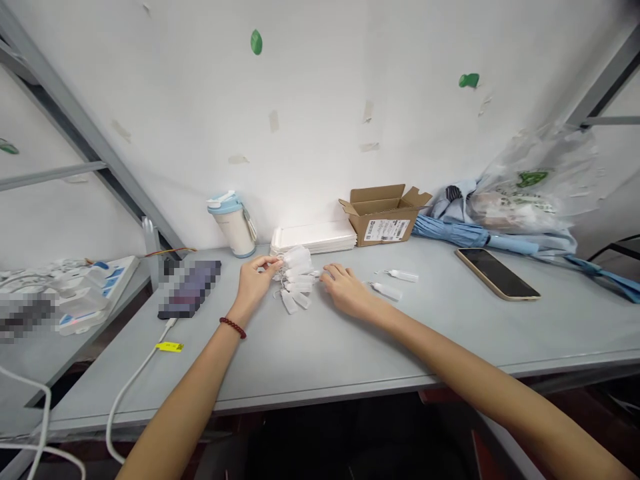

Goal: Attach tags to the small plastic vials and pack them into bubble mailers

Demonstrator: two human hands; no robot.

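Note:
A bunch of small, translucent white plastic pieces shaped like little flat bottles (299, 285) lies fanned out on the grey desk (320, 347). Thumb and forefinger of my left hand (255, 277) are pinched together at the bunch's upper left edge, where thin loops show. My right hand (347, 288) rests on the other side, its fingers curled down beside the bunch. Whatever may be under those fingertips is hidden. Two loose pieces of the same kind, a nearer one (387, 291) and a farther one (404, 275), lie right of that hand, each with a thin tip.
Behind the hands stand a stack of white trays (315, 237), an open cardboard box (385, 220) and a tumbler (233, 227). A phone (497, 273) and a folded blue umbrella (450, 230) lie right. At left are a cabled device (190, 290) and power strips (100, 293).

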